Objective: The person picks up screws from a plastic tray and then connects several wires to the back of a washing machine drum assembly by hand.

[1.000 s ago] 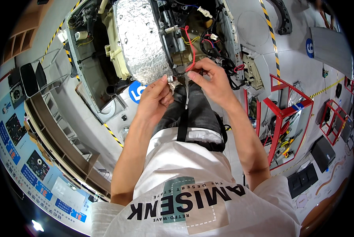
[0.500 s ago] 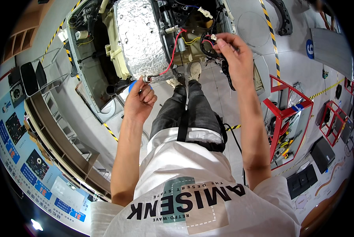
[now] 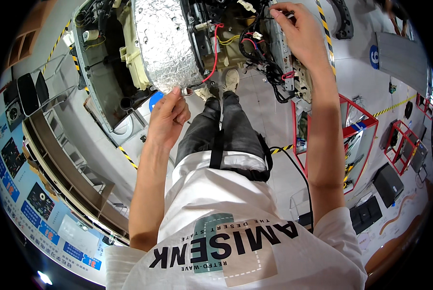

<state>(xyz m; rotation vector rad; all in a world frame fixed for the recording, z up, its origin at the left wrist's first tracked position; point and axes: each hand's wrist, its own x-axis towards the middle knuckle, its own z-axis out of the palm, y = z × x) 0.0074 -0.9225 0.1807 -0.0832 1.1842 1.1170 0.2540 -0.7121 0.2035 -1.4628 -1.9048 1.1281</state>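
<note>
A large heating-unit-like machine part, wrapped in crinkled silver foil (image 3: 163, 43), lies inside an opened appliance frame (image 3: 93, 96) ahead of me. Near its lower right corner, my left hand (image 3: 170, 113) pinches the small end fitting (image 3: 185, 90) of a red wire (image 3: 216, 58). My right hand (image 3: 298, 29) is raised at the frame's right side panel (image 3: 280, 43). Its thumb and fingers are closed together, and what lies between them cannot be made out. A small white connector (image 3: 257, 36) hangs free beside that panel, among yellow wires (image 3: 228, 41) and a black wire bundle (image 3: 269, 67).
Below the wiring, my shoes (image 3: 231, 79) stand on the tiled floor. At right is a red-framed rack (image 3: 366, 125) holding tools. A black cable (image 3: 298, 169) runs beside my leg. Shelving (image 3: 66, 159) lines the left, and striped floor tape (image 3: 128, 157) marks the ground.
My right hand has let go of the white connector and moved up and right to the side panel. The panel now stands closer in. My left hand keeps its pinch on the red wire's end.
</note>
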